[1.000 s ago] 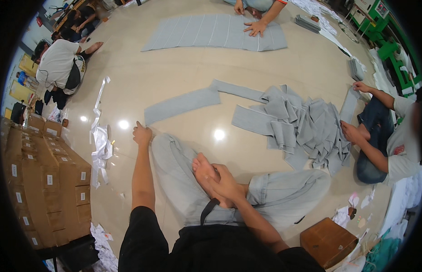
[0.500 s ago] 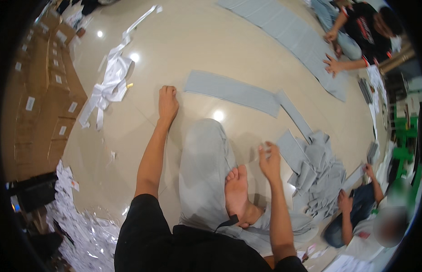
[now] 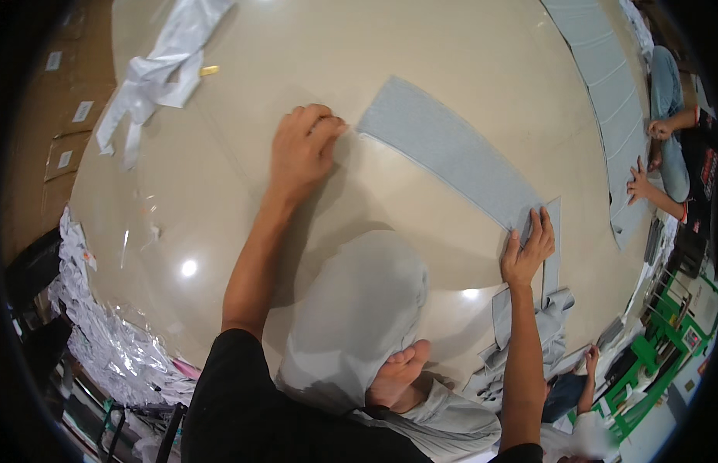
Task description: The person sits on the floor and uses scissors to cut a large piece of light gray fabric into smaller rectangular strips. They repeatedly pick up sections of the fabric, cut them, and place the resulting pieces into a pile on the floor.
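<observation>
A flat grey fabric strip (image 3: 451, 158) lies slantwise on the floor in front of me. My right hand (image 3: 530, 251) rests on its right end, thumb and fingers apart, fingertips touching the cloth. Just off the strip's left corner is my left hand (image 3: 305, 150), its fingers curled and the thumb and forefinger close together. Whether something small is pinched there I cannot make out. A narrower grey strip (image 3: 554, 266) runs from under my right hand down to a crumpled pile of grey fabric pieces (image 3: 555, 320), partly hidden by my right forearm.
White shiny fabric scraps (image 3: 162, 73) lie at the far left, near cardboard boxes (image 3: 62, 131). Plastic-wrapped white material (image 3: 116, 339) is heaped at the lower left. To the right, a person's hand (image 3: 640, 183) rests by a long grey fabric panel (image 3: 606, 100); another person sits lower right.
My view has turned and come closer to the strip. My right hand has moved from above my foot onto the strip's right end. My left hand stays near its left end.
</observation>
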A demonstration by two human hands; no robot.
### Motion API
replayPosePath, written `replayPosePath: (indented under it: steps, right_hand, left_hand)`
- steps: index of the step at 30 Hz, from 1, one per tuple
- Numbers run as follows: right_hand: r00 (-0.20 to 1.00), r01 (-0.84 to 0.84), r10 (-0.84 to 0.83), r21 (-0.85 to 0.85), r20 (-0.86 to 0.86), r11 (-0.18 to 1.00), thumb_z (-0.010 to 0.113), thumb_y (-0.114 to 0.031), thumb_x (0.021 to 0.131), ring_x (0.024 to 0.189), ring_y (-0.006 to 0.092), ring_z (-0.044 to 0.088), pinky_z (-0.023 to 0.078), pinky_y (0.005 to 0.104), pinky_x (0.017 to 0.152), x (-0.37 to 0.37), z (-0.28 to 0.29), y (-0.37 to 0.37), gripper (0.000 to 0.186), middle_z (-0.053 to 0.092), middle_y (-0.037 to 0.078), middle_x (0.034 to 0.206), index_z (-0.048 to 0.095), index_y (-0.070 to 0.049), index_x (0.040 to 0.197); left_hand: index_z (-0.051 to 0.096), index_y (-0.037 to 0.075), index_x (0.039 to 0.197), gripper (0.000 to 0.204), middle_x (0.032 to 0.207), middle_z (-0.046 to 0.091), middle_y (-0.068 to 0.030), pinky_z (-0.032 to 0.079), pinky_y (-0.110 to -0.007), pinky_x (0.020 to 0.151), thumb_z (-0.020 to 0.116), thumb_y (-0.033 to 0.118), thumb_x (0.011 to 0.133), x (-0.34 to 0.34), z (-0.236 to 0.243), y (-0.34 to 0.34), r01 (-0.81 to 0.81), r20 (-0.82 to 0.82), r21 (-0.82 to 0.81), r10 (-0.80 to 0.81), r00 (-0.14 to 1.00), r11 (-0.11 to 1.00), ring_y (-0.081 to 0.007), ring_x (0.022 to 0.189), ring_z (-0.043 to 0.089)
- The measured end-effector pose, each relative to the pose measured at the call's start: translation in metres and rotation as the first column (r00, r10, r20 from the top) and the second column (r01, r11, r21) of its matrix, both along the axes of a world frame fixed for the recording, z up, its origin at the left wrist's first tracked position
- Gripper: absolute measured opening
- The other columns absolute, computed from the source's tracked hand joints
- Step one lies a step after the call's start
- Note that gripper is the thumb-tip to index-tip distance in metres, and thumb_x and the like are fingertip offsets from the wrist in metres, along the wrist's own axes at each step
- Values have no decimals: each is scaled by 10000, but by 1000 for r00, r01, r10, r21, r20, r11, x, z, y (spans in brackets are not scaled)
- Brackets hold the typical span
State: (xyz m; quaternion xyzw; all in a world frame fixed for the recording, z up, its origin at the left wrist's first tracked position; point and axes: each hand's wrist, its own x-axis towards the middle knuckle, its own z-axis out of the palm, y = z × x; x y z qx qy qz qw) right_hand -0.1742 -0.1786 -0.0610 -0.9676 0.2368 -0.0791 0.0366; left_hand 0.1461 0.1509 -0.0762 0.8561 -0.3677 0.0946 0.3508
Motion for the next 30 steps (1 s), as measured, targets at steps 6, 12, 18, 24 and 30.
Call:
replayPosePath:
  steps: [6,12,18,24,30]
  right_hand:
    - [1000,19,-20,22,24,1000,551,-320,971,1402,376,385,217,497,1160,5,4,-10,551,447,196,1536,507,-21,1432]
    - [998,56,-56,25,10,998,544,-301,981,1406,380,384,220,490,1165,10,1,-12,536,444,210,1538,505,-6,1426]
    - [998,58,-58,16,12,998,527,-306,997,1422,386,371,216,490,1171,8,-3,-13,538,434,229,1540,483,0,1437]
    - [998,67,-67,9,-2,998,508,-285,1001,1421,389,374,208,490,1177,11,-4,-10,531,426,237,1543,472,8,1442]
    - [998,60,-60,7,8,998,515,-270,994,1426,388,368,209,482,1177,10,-3,-10,530,424,239,1545,474,10,1443]
  left_hand:
    - [599,33,935,78,959,581,-95,461,-302,772,668,11,909,7,0,5,-262,-411,-426,72,909,866,-193,850,577]
    - [642,44,926,91,978,606,-87,448,-301,792,712,18,874,10,8,5,-311,-427,-437,109,897,844,-205,843,569]
    - [702,102,895,85,902,631,8,371,-329,741,770,74,851,2,6,-13,-84,-85,69,90,992,994,-182,777,540]
    - [685,120,885,96,860,621,45,350,-343,756,765,77,851,2,3,-11,-30,-61,60,34,998,998,-174,745,529]
    - [612,97,914,132,884,592,-4,362,-352,790,705,16,867,-2,1,-15,-30,-32,128,35,999,991,-195,790,549]
